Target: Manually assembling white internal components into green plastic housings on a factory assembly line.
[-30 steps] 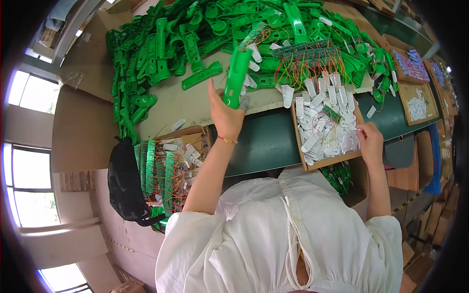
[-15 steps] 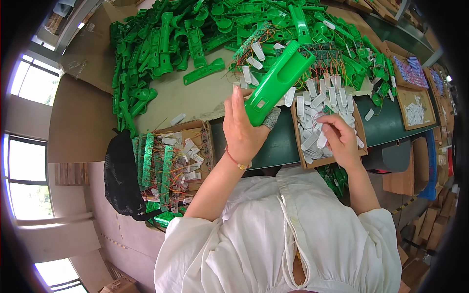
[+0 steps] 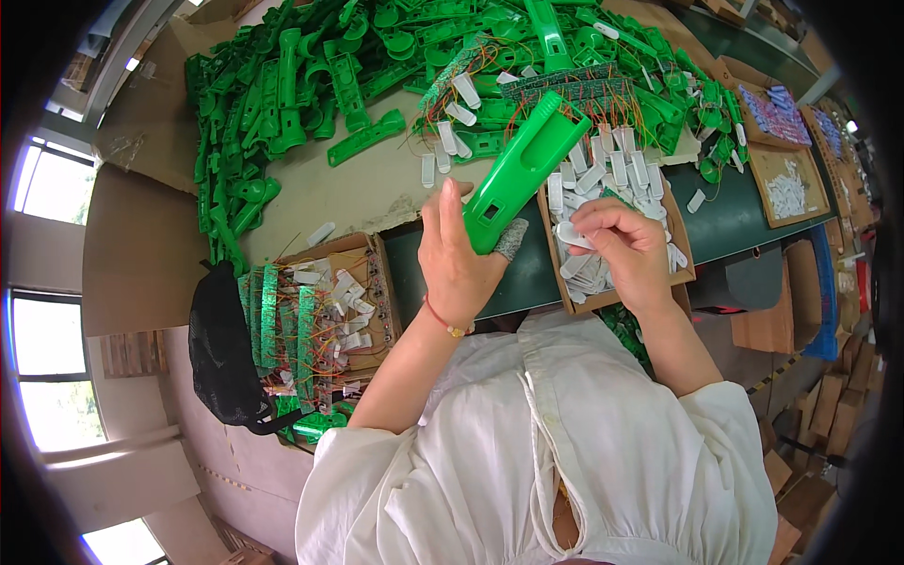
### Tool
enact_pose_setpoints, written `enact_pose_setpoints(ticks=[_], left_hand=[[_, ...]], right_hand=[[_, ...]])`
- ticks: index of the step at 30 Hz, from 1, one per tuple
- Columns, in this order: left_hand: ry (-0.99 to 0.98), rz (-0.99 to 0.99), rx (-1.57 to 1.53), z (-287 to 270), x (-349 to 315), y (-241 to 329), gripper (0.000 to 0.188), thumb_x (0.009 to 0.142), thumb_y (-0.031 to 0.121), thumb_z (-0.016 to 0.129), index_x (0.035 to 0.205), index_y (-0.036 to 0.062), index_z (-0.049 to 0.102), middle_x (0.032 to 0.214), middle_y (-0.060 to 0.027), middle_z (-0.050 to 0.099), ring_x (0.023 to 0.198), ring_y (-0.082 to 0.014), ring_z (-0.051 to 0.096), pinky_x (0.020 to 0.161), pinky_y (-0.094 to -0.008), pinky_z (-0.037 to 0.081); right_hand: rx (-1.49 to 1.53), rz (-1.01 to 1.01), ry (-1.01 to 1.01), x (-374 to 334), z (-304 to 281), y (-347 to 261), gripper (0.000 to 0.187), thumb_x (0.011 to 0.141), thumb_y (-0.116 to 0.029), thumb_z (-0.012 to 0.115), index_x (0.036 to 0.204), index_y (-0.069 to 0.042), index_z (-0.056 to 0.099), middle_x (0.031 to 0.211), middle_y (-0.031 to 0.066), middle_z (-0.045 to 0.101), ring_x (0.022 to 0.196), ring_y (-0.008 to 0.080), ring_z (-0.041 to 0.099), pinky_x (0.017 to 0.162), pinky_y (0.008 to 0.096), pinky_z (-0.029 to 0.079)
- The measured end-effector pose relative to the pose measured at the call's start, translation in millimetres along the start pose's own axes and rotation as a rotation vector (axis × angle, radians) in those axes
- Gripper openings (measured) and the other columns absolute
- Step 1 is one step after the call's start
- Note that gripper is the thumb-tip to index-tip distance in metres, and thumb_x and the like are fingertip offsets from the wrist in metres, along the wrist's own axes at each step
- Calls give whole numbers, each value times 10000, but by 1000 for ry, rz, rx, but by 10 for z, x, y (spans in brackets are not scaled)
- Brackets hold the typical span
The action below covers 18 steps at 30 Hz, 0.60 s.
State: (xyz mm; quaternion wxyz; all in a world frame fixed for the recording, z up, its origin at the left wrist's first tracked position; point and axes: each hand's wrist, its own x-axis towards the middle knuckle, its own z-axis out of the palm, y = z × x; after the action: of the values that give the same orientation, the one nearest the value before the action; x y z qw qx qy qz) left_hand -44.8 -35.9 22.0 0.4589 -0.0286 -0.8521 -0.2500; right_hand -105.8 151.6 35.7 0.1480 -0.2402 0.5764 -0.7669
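Observation:
My left hand (image 3: 459, 256) is closed round the lower end of a green plastic housing (image 3: 525, 169), which tilts up and to the right. The housing has a long recess near its top and a small square hole lower down. A grey wrap covers a fingertip of that hand. My right hand (image 3: 633, 247) pinches a small white plastic piece (image 3: 573, 235) between thumb and fingers, just right of the housing and apart from it. Below the right hand is a cardboard box (image 3: 686, 231) filled with similar white pieces (image 3: 589, 273).
Green housings (image 3: 292, 94) lie heaped across the back of the table. Circuit boards with wires (image 3: 574, 85) rest behind the white pieces. At left, another box (image 3: 381, 292) holds boards and white parts, beside a black mesh bag (image 3: 224, 348). A shallow tray (image 3: 791, 193) stands far right.
My right hand has lifted from the box and moved left towards the green housing, carrying the white piece. The whole view has shifted slightly; my left hand keeps its hold.

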Motion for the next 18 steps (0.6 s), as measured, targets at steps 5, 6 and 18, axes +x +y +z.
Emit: enact_pose_setpoints(ticks=[5, 6, 18], left_hand=[[-27, 2, 20, 14, -10, 42, 921, 596, 152, 792, 1317, 63, 227, 1046, -130, 513, 842, -300, 542, 608, -365, 475], [-32, 19, 36, 16, -8, 51, 911, 598, 149, 791, 1312, 68, 231, 1052, -129, 509, 843, -301, 542, 606, -364, 475], [-94, -11, 42, 30, -61, 51, 980, 595, 98, 784, 1358, 41, 172, 1035, -143, 515, 843, -272, 525, 691, -371, 440]], right_hand=[[244, 217, 0, -15, 40, -71, 251, 734, 44, 587, 984, 46, 606, 1066, 133, 537, 902, 195, 568, 779, 324, 511], [245, 218, 4, -17, 47, -63, 251, 734, 44, 587, 984, 46, 606, 1066, 133, 537, 902, 195, 568, 779, 324, 511], [221, 152, -31, -17, 87, -16, 383, 674, 77, 638, 1051, 59, 571, 1111, 137, 530, 967, 213, 562, 849, 314, 466]])
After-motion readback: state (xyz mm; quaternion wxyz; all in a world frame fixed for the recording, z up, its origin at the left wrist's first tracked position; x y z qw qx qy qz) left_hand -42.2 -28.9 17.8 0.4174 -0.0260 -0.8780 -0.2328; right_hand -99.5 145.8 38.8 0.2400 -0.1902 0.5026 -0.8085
